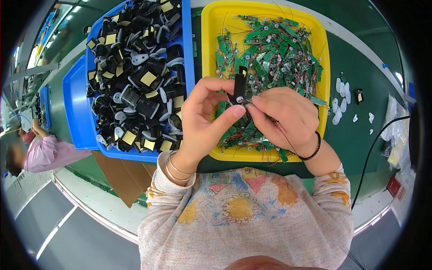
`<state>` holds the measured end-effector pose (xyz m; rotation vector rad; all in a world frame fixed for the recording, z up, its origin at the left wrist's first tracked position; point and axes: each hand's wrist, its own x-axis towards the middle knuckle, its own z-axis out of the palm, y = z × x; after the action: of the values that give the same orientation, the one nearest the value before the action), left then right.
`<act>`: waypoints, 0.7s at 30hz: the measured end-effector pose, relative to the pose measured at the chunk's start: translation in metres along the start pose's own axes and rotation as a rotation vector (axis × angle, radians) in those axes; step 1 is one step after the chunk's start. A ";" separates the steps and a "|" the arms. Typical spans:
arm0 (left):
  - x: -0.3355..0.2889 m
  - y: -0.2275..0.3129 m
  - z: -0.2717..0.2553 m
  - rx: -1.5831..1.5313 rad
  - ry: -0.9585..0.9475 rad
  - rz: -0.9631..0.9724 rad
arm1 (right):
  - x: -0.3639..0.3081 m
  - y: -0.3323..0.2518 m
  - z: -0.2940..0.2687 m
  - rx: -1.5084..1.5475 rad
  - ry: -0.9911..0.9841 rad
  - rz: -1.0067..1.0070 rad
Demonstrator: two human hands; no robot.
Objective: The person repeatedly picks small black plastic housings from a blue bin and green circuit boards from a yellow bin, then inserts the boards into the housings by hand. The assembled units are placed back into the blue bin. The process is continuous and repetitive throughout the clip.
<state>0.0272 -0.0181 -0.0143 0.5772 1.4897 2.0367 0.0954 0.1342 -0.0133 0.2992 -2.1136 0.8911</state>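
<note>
Black part [240, 84] over a yellow tray [252, 155] of circuit boards [265, 47]
Left hand [204, 108] pinches it; right hand [288, 112] pinches something too small to tell, just beside it.

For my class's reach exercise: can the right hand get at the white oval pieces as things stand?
Probably yes: little beyond the yellow tray's rim separates the right hand from the white oval pieces, though that hand is busy beside the black part.
</note>
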 end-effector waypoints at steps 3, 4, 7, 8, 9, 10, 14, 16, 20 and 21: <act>-0.001 -0.001 -0.001 -0.011 -0.010 0.001 | -0.001 0.000 0.001 0.041 -0.008 0.038; -0.001 0.000 -0.001 -0.018 -0.012 0.002 | -0.001 0.000 0.001 0.068 -0.017 0.053; -0.002 0.000 -0.001 -0.033 -0.012 0.003 | 0.001 -0.002 0.002 0.124 -0.034 0.085; -0.002 0.000 -0.001 -0.031 -0.010 0.000 | 0.001 -0.003 0.002 0.125 -0.033 0.088; -0.002 0.000 -0.001 -0.029 -0.009 -0.002 | 0.001 -0.004 0.001 0.125 -0.031 0.090; -0.002 0.000 -0.001 -0.030 -0.022 0.024 | 0.001 -0.004 0.001 0.124 -0.035 0.088; -0.001 -0.003 -0.004 -0.031 -0.053 0.085 | 0.001 -0.005 0.001 0.127 -0.050 0.090; -0.001 -0.004 -0.004 -0.038 -0.051 0.078 | 0.001 -0.005 0.002 0.137 -0.048 0.091; -0.002 -0.002 -0.004 -0.040 -0.060 0.048 | -0.002 -0.003 0.005 0.161 -0.049 0.094; -0.001 -0.002 -0.004 -0.034 -0.068 0.046 | -0.002 -0.004 0.005 0.165 -0.055 0.097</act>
<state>0.0259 -0.0216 -0.0172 0.6656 1.4120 2.0520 0.0962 0.1278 -0.0150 0.3116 -2.1237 1.1291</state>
